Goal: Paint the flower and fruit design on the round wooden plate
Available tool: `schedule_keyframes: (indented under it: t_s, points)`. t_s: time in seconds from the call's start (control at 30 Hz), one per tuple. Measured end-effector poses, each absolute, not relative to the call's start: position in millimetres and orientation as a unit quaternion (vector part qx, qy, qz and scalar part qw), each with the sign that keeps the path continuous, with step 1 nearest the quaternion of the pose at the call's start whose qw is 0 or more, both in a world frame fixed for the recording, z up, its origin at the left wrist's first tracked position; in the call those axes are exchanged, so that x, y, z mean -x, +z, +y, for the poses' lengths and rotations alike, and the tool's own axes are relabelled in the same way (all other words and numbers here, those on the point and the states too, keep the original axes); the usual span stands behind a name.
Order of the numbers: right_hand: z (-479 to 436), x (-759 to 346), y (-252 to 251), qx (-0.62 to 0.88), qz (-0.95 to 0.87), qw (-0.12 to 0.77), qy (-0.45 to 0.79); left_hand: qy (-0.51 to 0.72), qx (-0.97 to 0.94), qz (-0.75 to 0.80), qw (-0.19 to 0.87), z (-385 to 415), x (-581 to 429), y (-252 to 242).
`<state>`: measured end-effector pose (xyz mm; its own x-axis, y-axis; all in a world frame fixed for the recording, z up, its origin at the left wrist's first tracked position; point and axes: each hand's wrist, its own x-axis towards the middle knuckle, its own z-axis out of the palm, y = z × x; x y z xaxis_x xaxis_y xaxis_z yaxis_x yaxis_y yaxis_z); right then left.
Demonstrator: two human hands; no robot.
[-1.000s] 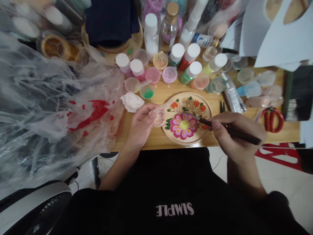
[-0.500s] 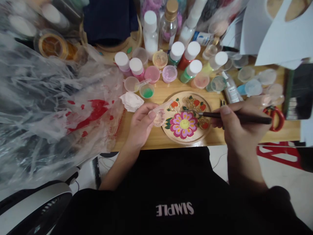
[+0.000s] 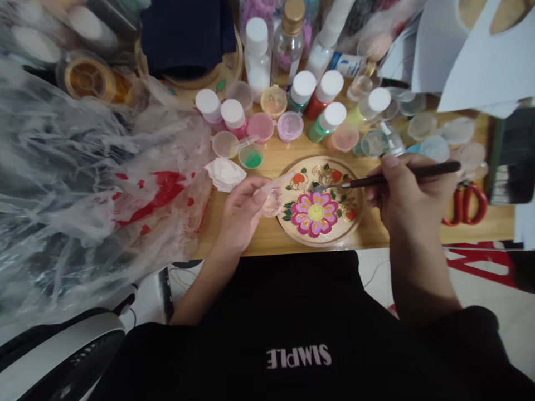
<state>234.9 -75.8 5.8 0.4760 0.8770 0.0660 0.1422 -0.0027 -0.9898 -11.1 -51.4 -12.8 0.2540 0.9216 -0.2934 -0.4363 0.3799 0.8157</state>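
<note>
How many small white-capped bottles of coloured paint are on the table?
6: purple and pink at the left, dark green, red and green in the middle, yellow at the right; more may be hidden.

The wooden disc (image 3: 320,201) lies near on the table (image 3: 271,236), paint bottles (image 3: 330,120) beyond it, plastic bag (image 3: 83,184) left, scissors (image 3: 466,203) right.

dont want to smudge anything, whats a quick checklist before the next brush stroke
1. Brush gripped in right hand: ok.
2. Bristles over the painted disc, just above its pink flower: ok.
3. Small cup held in left hand at the disc's left edge: ok.
4. Paint on the bristles: cannot tell.
5. Disc lying flat on the table: ok.
</note>
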Motion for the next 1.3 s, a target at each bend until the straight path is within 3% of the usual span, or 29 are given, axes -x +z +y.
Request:
schedule_keyframes:
  t_s: [1.3]
  points:
    - [-74,-229,11,0.65,-0.347,0.588,0.333,0.465,-0.299,0.393,0.734,-51,11,-12]
